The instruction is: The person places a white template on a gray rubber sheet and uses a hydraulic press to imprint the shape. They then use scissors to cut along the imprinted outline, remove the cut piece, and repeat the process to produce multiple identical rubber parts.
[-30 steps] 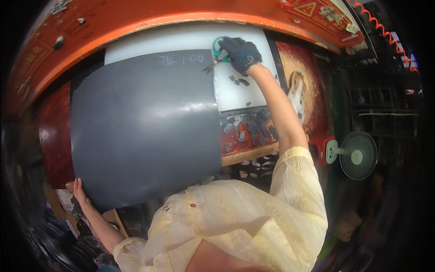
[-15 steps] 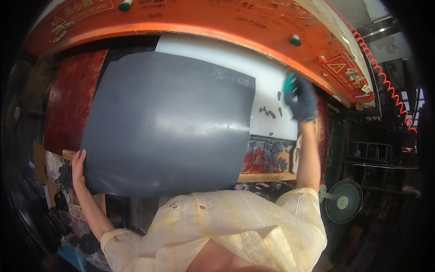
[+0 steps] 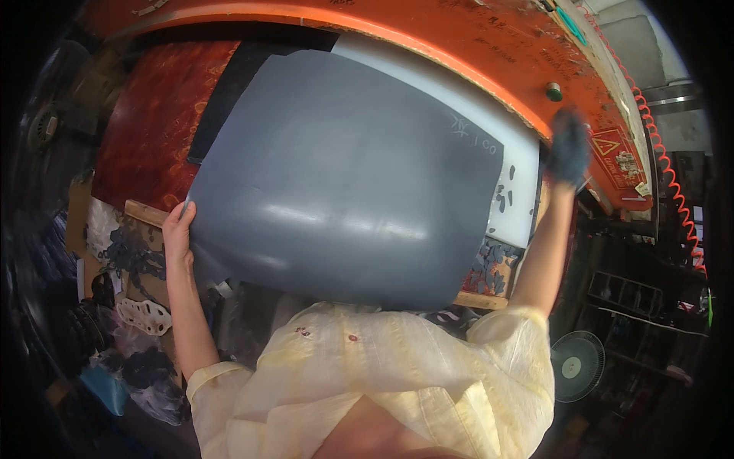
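Note:
A large dark grey flexible sheet [image 3: 344,176] with handwritten marks at its far right corner spreads in front of me. My left hand [image 3: 178,229] is bare and closed on its left edge, thumb on top. My right hand [image 3: 568,149] wears a dark glove and is raised beside the orange machine beam [image 3: 459,57], right of the sheet and apart from it. Motion smears its fingers, so whether it holds anything is unclear. Under the sheet, a white board [image 3: 522,206] shows along the far and right sides, with several small dark cut pieces [image 3: 502,200] on it.
A dark red board [image 3: 153,122] lies at left. More grey pieces [image 3: 489,268] lie in a wood-edged area near the right. The beam carries a green button [image 3: 553,92]; a teal-handled object [image 3: 570,27] is on top. A fan [image 3: 579,367] stands at lower right.
My view has shifted, so the sheet appears farther right and covers more of the white board. My right hand has moved from over the white board to the beam's right part. My left hand keeps its hold.

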Tool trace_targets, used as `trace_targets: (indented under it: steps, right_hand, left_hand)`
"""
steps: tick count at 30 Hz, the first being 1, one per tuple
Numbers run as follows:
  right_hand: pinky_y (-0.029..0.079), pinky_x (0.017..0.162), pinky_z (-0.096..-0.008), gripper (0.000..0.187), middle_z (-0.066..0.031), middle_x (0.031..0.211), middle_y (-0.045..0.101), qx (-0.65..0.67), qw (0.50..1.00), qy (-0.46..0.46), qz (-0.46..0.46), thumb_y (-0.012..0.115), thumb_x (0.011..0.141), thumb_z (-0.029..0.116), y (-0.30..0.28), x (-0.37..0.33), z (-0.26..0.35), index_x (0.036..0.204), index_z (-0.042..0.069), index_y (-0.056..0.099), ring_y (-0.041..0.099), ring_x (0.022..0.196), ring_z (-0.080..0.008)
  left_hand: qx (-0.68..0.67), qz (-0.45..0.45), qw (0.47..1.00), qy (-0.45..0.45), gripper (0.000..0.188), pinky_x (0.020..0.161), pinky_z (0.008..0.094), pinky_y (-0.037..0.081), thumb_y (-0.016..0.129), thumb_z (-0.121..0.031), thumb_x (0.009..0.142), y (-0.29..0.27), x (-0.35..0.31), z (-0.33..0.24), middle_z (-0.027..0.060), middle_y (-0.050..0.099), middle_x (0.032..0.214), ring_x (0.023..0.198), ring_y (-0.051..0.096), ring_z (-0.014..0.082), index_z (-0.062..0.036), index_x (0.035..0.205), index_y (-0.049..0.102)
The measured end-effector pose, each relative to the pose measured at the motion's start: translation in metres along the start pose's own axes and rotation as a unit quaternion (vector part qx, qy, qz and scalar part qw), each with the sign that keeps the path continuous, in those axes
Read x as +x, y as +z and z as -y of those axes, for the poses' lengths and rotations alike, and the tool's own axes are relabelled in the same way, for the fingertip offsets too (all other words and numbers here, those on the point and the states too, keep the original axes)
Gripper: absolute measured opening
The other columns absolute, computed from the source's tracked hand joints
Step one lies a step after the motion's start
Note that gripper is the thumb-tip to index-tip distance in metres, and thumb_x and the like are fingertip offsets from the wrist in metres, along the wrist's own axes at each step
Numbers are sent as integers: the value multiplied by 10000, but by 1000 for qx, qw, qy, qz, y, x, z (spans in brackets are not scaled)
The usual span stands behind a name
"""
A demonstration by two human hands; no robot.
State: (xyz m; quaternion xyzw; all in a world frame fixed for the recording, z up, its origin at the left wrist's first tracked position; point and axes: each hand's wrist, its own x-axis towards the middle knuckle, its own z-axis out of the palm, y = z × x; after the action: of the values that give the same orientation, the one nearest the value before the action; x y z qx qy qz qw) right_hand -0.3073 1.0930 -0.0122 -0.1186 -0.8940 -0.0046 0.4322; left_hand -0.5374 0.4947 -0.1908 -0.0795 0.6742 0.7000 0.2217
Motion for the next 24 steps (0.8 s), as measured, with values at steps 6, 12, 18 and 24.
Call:
trace_targets:
  steps: [6,12,18,24]
  right_hand:
    - [447,914,-419,275,-170,1061,625,-111,966,116,202,650,783,215,-1,-210,91,1011,60,652,569,1039,-334]
    - [458,875,-397,381,-195,1059,624,-204,871,415,166,586,833,290,-43,-236,32,1086,6,616,585,1002,-354]
    - [451,846,-420,390,-189,1064,622,-97,788,519,317,556,832,325,-73,-292,16,1053,9,612,583,973,-323]
    - [463,824,-414,421,-156,1082,626,-50,744,645,168,563,844,332,-97,-272,-4,1086,-10,607,588,944,-277]
  left_hand:
    - [4,89,996,-25,261,767,233,449,604,-188,911,56,13,-21,33,652,968,840,587,100,-2,1093,614]
    - [-3,140,990,-19,336,871,252,424,621,-159,895,127,-9,-10,53,626,1072,972,564,118,23,1174,575]
    - [-3,148,985,-87,329,836,285,456,658,-142,842,126,-1,-9,53,633,1027,953,575,131,-3,1135,606]
    - [-62,201,977,39,354,937,307,431,583,-34,822,127,2,-4,135,638,1096,1055,575,186,56,1164,587]
